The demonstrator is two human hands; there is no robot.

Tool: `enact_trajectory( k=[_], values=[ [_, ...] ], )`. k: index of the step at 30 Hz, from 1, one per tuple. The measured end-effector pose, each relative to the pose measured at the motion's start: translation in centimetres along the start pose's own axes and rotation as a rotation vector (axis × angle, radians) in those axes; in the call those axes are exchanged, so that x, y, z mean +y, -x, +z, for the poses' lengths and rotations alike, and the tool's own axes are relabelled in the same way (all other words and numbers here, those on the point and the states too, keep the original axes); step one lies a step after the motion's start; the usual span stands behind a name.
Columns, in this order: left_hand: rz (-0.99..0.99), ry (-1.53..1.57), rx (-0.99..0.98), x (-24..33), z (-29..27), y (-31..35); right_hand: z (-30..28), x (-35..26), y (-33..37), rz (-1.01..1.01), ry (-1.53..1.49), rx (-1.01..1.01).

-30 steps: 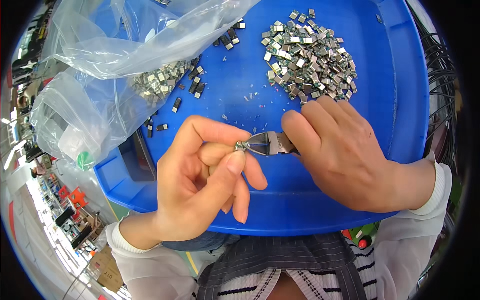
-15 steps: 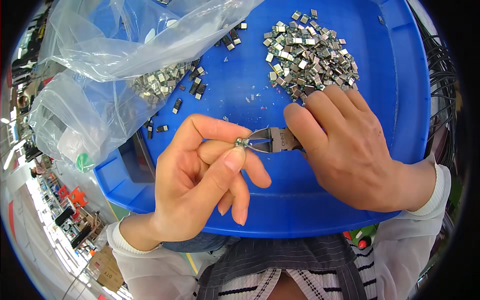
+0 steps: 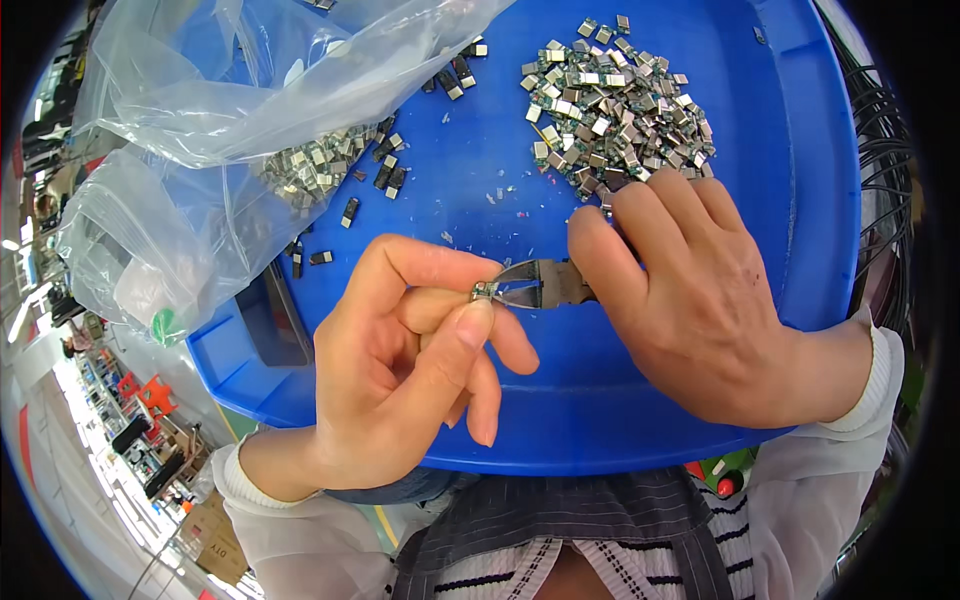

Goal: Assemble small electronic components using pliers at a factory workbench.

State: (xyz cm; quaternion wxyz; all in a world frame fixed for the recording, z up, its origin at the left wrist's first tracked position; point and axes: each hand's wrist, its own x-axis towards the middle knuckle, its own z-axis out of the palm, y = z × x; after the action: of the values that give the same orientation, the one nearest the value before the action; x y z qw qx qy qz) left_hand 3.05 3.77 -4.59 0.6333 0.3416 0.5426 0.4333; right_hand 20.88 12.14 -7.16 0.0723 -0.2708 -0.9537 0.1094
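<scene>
Between the thumb and forefinger of my left hand (image 3: 400, 355) is a small metal connector with a bit of green circuit board (image 3: 484, 291). My right hand (image 3: 690, 300) is wrapped round the handles of diagonal cutters (image 3: 548, 283), its fingers hiding most of them. The jaw tips point left and meet the connector's edge; whether they bite on it is too small to tell. Beyond my right hand lies a heap of similar silver connectors (image 3: 625, 100). Both hands are over the near part of a blue plastic tray (image 3: 590, 400).
A clear plastic bag (image 3: 230, 120) covers the tray's left side, with more silver connectors (image 3: 320, 165) under or in it. Several black-bodied connectors (image 3: 388, 172) lie beside it. A dark flat slab (image 3: 272, 318) leans at the left wall. Black cables (image 3: 880, 150) hang past the right rim.
The connector has turned slightly in my left fingers, and the cutters' face has tilted a little. Both hands otherwise keep nearly the same place; the whole view has shifted slightly.
</scene>
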Motion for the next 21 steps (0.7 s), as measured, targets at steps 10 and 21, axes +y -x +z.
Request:
enact_trajectory(
  k=[10,21],
  values=[
    [-0.046,0.011,0.011,0.29,-0.1,-0.09,0.13,-0.46,0.38,0.034,-0.191,-0.078],
    [-0.081,0.057,0.017,0.5,-0.09,-0.3,0.3,-0.07,0.15,0.042,-0.196,-0.019]
  ],
)
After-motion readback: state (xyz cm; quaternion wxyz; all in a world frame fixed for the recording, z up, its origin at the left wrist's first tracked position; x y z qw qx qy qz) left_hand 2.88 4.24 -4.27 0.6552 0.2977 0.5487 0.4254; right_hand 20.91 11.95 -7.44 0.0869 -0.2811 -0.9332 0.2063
